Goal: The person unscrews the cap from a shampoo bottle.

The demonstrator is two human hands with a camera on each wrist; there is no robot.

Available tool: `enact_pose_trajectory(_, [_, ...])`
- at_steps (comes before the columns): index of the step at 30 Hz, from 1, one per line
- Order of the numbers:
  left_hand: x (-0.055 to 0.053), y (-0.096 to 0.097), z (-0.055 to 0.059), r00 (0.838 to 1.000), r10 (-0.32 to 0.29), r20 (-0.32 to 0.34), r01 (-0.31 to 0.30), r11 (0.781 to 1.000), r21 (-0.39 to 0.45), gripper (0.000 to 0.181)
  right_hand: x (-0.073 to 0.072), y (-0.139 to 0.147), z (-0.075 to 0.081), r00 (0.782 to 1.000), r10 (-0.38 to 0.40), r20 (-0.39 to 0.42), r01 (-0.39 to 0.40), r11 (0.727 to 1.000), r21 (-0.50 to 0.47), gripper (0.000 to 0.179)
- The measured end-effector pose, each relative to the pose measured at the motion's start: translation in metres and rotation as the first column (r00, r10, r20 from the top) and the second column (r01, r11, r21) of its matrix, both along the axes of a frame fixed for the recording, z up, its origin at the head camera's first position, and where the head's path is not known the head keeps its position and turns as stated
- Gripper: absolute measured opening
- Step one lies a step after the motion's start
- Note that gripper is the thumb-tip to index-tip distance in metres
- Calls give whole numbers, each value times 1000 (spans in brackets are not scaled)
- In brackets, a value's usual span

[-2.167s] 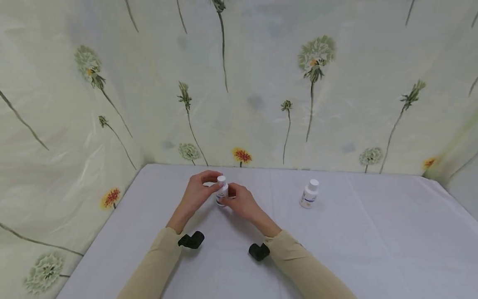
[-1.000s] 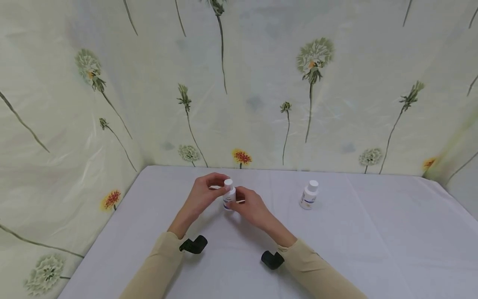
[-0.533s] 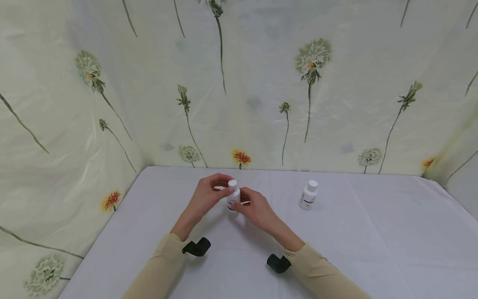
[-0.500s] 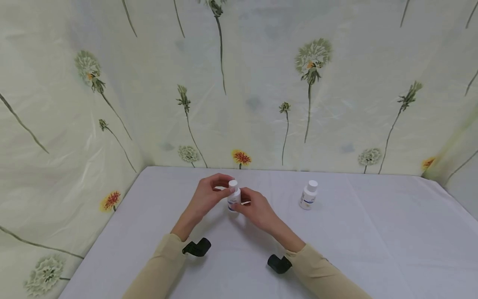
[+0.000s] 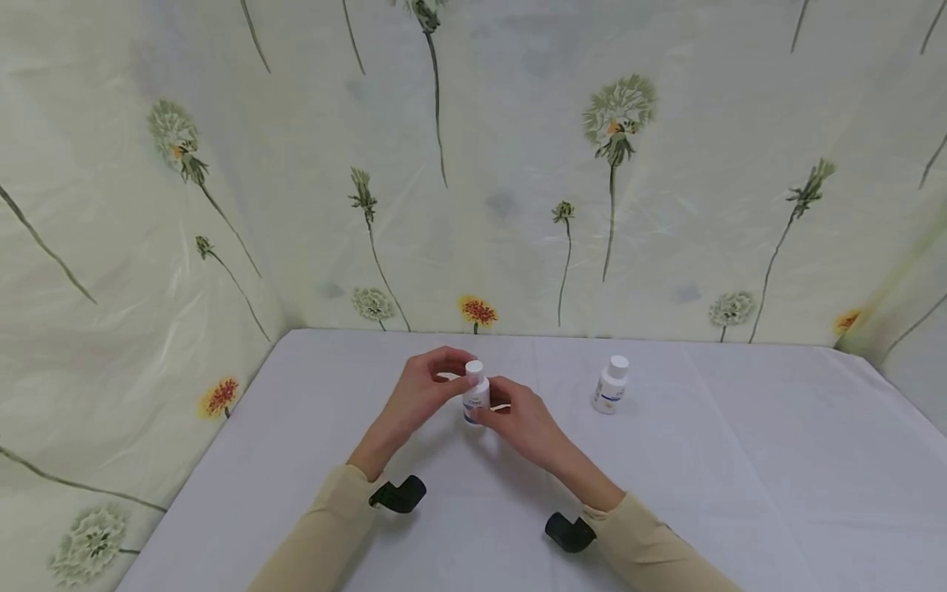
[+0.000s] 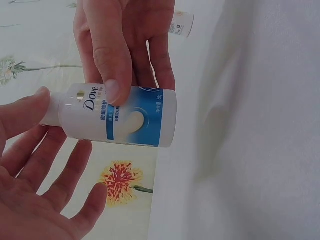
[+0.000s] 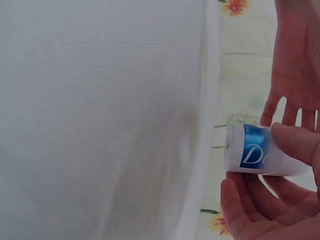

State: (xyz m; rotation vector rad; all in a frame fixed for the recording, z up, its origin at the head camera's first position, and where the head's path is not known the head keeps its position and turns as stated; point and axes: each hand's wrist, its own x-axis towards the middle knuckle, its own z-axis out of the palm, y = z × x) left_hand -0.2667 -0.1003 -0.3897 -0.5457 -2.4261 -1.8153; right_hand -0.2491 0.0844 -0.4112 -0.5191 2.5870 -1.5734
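A small white Dove bottle (image 5: 476, 403) with a blue label stands nearly upright between both hands in the head view. My left hand (image 5: 423, 393) pinches its white cap (image 5: 474, 367) between thumb and fingers. Lower down, my right hand (image 5: 534, 426) grips the bottle's body, thumb on the label side. The left wrist view shows the label (image 6: 135, 117) facing that camera, with the right thumb (image 6: 114, 85) pressed on it. In the right wrist view the bottle's base (image 7: 232, 147) is visible, while the fingers hide the cap end.
A second white bottle (image 5: 611, 386) stands upright on the white-covered table (image 5: 740, 460), right of the hands. Behind the table hangs a curtain (image 5: 503, 164) printed with dandelions. Black wrist cameras (image 5: 399, 494) sit at both beige sleeves (image 5: 325, 518).
Both hands have moved to the right and slightly nearer, carrying the held bottle along. Their grip on cap and body looks the same. The second bottle has stayed put.
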Motion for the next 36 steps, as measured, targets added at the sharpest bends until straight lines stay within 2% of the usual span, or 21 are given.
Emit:
enact_pose_trajectory(6, [1, 5, -1, 1000, -17, 7, 17, 1000, 3, 31, 3, 7, 0, 1000, -7, 11, 7, 1000, -3, 38])
enact_pose_trajectory(13, [27, 14, 32, 999, -44, 3, 44, 999, 5, 28, 6, 13, 1, 999, -31, 8, 31, 1000, -5, 39])
enact_pose_trajectory(16, [25, 17, 29, 999, -41, 9, 41, 999, 11, 28, 7, 16, 3, 999, -34, 6, 34, 999, -5, 38])
enact_pose_trajectory(23, [8, 22, 2, 999, -48, -5, 48, 999, 19, 29, 12, 23, 5, 998, -54, 30, 54, 999, 1, 41])
enact_pose_trajectory(36, [13, 30, 0, 996, -93, -19, 93, 996, 3, 26, 23, 33, 5, 997, -70, 33, 71, 997, -12, 39])
